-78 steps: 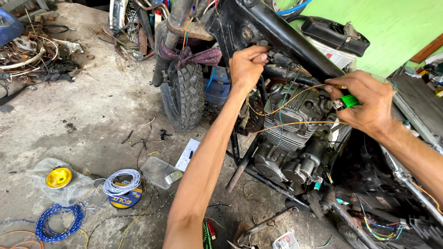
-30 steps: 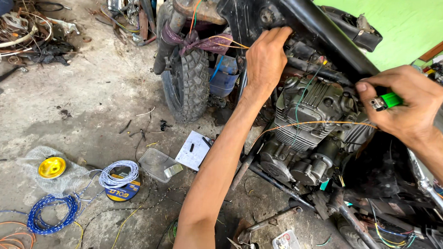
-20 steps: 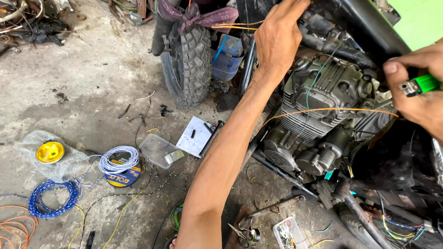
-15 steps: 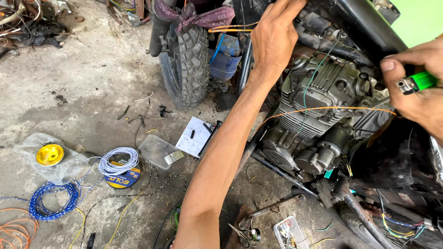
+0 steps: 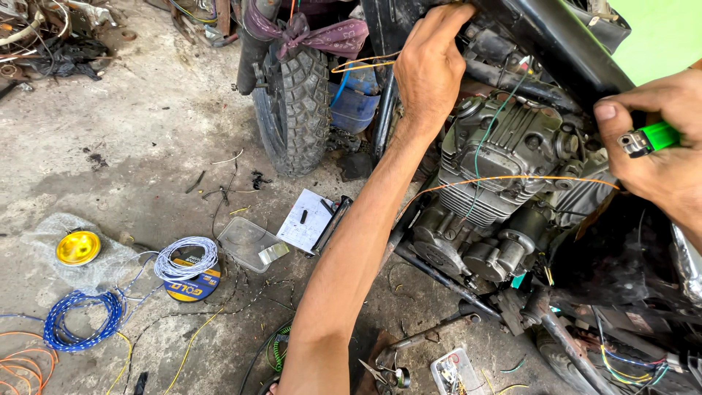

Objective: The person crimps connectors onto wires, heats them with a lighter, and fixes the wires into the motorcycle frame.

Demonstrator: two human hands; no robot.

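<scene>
a: left hand [image 5: 430, 69]?
b: up at the top of the motorcycle, fingers curled onto the black frame tube [image 5: 556, 44] beside the engine [image 5: 497, 157]. what's under the fingertips is hidden, so can't tell if it grips anything.

a: right hand [image 5: 658, 146]?
b: at the right edge, closed around a green lighter [image 5: 651, 137], thumb beside its metal head. lighter sits just right of the engine's top, near the frame.

a: wires?
b: an orange wire [image 5: 512, 178] runs across the engine front toward the right hand. a thin green wire [image 5: 486, 132] drops down over the cylinder head. yellow wire ends stick out by the left wrist.

a: what's in the way?
b: left forearm crosses in front of the lower frame and engine's left side. knobby front tyre [image 5: 296, 110] stands just left of it, purple rag [image 5: 314, 33] tied above.

a: floor stuff?
b: white wire coil [image 5: 188, 257] on a spool, blue wire coil [image 5: 80, 318], yellow round lamp [image 5: 78, 247] in plastic wrap, clear plastic box [image 5: 248, 243], white paper [image 5: 307, 229], orange wire loops at bottom left, all on concrete, well apart from both hands.
</scene>
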